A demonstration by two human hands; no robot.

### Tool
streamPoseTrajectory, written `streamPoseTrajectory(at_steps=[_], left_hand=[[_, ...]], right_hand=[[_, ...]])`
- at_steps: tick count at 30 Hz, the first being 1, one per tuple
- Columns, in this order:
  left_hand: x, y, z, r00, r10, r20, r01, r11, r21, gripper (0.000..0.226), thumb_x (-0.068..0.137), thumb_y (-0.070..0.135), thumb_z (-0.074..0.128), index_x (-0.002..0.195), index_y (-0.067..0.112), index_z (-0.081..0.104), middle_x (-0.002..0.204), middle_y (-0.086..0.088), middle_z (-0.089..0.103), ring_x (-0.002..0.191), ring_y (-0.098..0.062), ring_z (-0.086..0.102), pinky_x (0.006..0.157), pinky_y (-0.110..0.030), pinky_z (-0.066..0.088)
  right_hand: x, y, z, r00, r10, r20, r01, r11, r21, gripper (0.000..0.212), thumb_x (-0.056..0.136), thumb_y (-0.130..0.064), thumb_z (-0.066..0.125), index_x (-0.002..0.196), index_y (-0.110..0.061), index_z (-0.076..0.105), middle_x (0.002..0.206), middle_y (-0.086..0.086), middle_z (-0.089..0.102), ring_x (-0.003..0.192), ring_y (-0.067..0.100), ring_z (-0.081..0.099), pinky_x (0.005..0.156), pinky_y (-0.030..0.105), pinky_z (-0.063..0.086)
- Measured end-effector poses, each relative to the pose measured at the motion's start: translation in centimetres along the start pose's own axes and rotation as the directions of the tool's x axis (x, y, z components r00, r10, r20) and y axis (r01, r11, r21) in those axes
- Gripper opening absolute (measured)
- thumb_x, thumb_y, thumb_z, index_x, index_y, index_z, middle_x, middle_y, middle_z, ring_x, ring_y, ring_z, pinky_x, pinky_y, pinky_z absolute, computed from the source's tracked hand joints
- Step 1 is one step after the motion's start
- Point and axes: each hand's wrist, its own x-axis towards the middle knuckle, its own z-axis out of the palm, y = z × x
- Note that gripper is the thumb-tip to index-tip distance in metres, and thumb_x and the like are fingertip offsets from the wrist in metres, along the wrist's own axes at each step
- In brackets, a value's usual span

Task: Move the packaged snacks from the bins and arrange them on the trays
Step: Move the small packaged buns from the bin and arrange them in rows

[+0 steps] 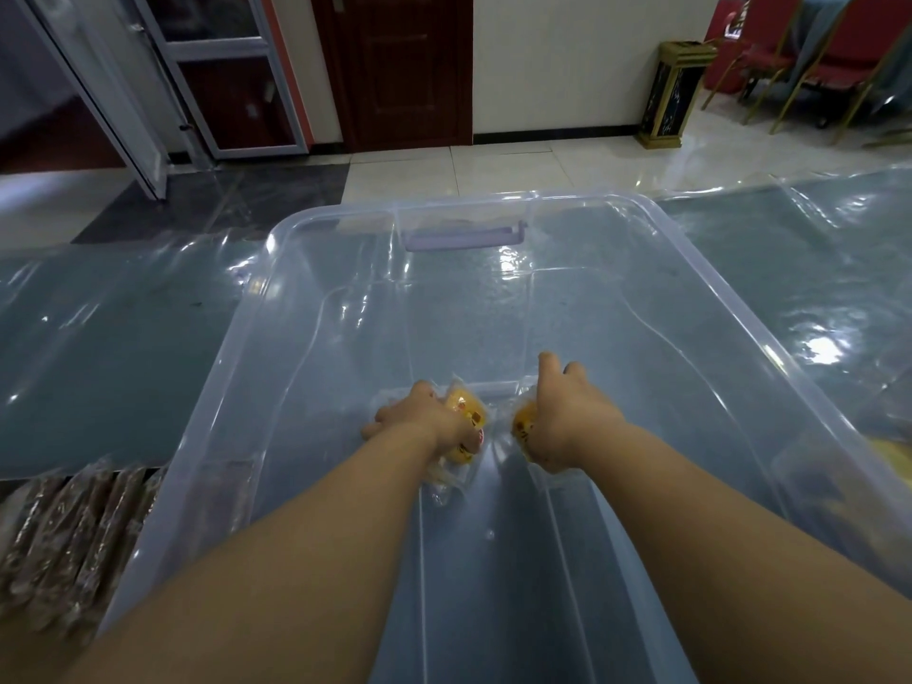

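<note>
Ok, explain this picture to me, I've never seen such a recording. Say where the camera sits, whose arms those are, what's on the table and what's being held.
There is no machine here: a person works with bare hands. The single camera is worn on their head and looks forward and down. Both arms reach into a large clear plastic bin, which stands on a table covered with a clear sheet. The left hand grips a yellow snack packet. The right hand grips a second yellow packet. Brown wrapped snacks lie beside the bin at the lower left.
</note>
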Motion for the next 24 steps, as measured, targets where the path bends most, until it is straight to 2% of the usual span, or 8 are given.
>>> streamPoseTrajectory(at_steps=[3,6,9,11,16,21,24], left_hand=[[-0.4,0.1,0.2,0.999,0.026,-0.044,-0.02,0.993,0.118,0.082,0.048,0.053,0.076,0.119,0.039,0.038,0.123,-0.013,0.036,0.108,-0.036,0.039,0.094,-0.047,0.041],[-1.0,0.1,0.7,0.991,0.128,-0.032,-0.121,0.978,0.173,0.078,0.051,0.048,0.078,0.118,0.037,0.04,0.125,-0.013,0.031,0.111,-0.039,0.042,0.095,-0.049,0.044],[-2.2,0.4,0.5,0.975,0.217,-0.046,-0.199,0.948,0.249,0.066,0.056,0.042,0.078,0.111,0.034,0.043,0.121,-0.009,0.028,0.094,-0.031,0.051,0.08,-0.037,0.052],[-3.3,1.1,-0.5,0.962,0.258,-0.09,-0.215,0.918,0.332,0.057,0.058,0.039,0.076,0.103,0.033,0.042,0.118,-0.007,0.026,0.088,-0.029,0.053,0.081,-0.036,0.05],[-7.1,2.2,-5.2,0.909,0.376,-0.18,-0.267,0.857,0.441,0.055,0.061,0.033,0.073,0.109,0.029,0.045,0.119,-0.008,0.025,0.091,-0.031,0.054,0.084,-0.037,0.044],[-12.9,1.6,-10.1,0.838,0.447,-0.313,-0.286,0.848,0.445,0.055,0.063,0.034,0.074,0.11,0.028,0.046,0.121,-0.009,0.026,0.091,-0.032,0.053,0.079,-0.036,0.041],[-17.4,0.3,-12.5,0.745,0.524,-0.412,-0.34,0.83,0.442,0.069,0.062,0.041,0.077,0.12,0.03,0.041,0.13,-0.01,0.021,0.094,-0.033,0.051,0.082,-0.04,0.048]], right_hand=[[-0.1,-0.1,0.0,1.0,-0.006,-0.003,0.006,0.999,-0.053,0.072,0.077,-0.018,0.072,0.133,-0.015,0.027,0.129,0.013,0.037,0.109,0.035,0.05,0.085,0.04,0.048],[-0.4,-0.2,-0.2,0.999,0.005,0.037,-0.001,0.993,-0.118,0.068,0.076,-0.015,0.072,0.13,-0.014,0.031,0.128,0.013,0.039,0.11,0.034,0.05,0.087,0.04,0.047],[-1.0,-0.4,-0.8,0.994,0.032,0.101,-0.016,0.988,-0.153,0.067,0.072,-0.012,0.073,0.126,-0.013,0.033,0.119,0.012,0.047,0.104,0.032,0.053,0.083,0.039,0.049],[-1.6,-0.7,-1.5,0.995,0.03,0.1,-0.014,0.987,-0.157,0.064,0.072,-0.012,0.074,0.122,-0.013,0.035,0.112,0.011,0.051,0.098,0.031,0.055,0.078,0.037,0.049],[-4.3,-2.1,-4.6,0.999,-0.015,0.03,0.018,0.992,-0.125,0.06,0.073,-0.01,0.071,0.121,-0.01,0.035,0.107,0.011,0.054,0.094,0.03,0.056,0.07,0.036,0.046],[-9.2,-4.3,-8.8,0.987,-0.081,-0.142,0.074,0.996,-0.053,0.053,0.068,-0.01,0.07,0.103,-0.016,0.031,0.095,0.006,0.05,0.081,0.027,0.049,0.063,0.033,0.041],[-13.3,-5.8,-11.0,0.953,-0.131,-0.274,0.144,0.989,0.026,0.064,0.068,-0.014,0.075,0.118,-0.018,0.034,0.094,0.003,0.048,0.082,0.025,0.05,0.068,0.036,0.047]])
